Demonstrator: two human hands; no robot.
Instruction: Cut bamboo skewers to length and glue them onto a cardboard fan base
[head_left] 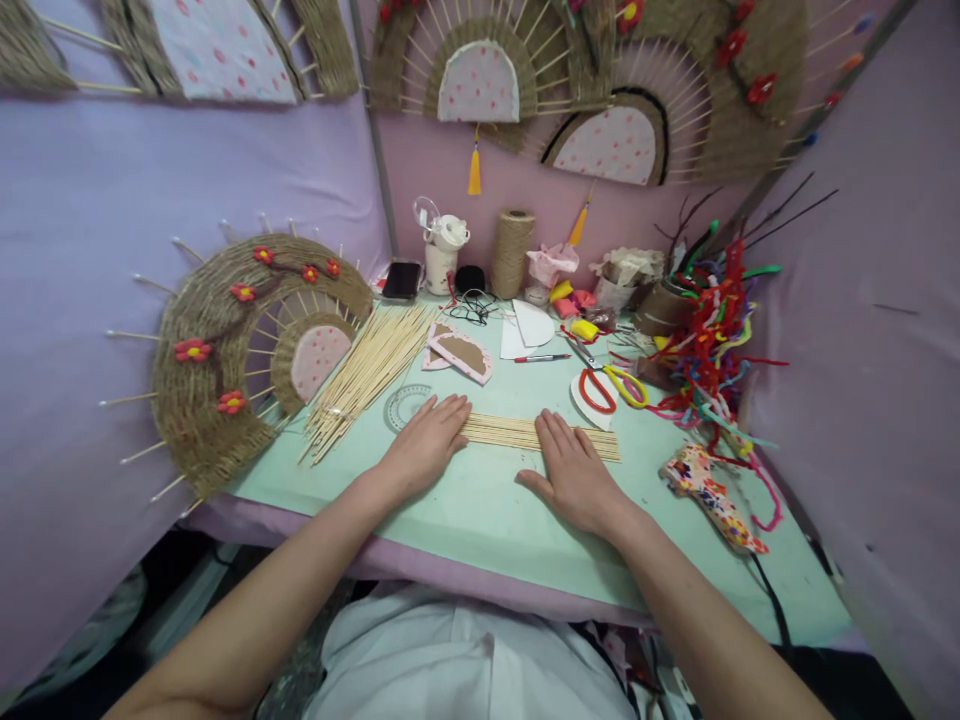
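Note:
A flat row of thin wooden sticks (501, 431) lies side by side across the middle of the table. My left hand (426, 440) rests flat on the left end of the row, fingers stretched out, hiding that end. Over the right part lies my right hand (574, 475), palm down, its thumb spread apart; the stick tips show beyond it. Close to my left hand is a clear protractor (397, 408). A larger loose pile of sticks (371, 375) spreads out farther left. Red and yellow scissors (600, 388) lie beyond my right hand, partly over a white paper piece (598, 412).
A twine-wrapped fan (210, 370) with red flowers leans at the left. Pink-edged cardboard pieces (461, 352), a pen (541, 358), a twine spool (513, 252) and a white cup (442, 262) sit farther back. Colourful pipe cleaners (724, 340) and a floral-patterned glue gun (709, 495) are at the right.

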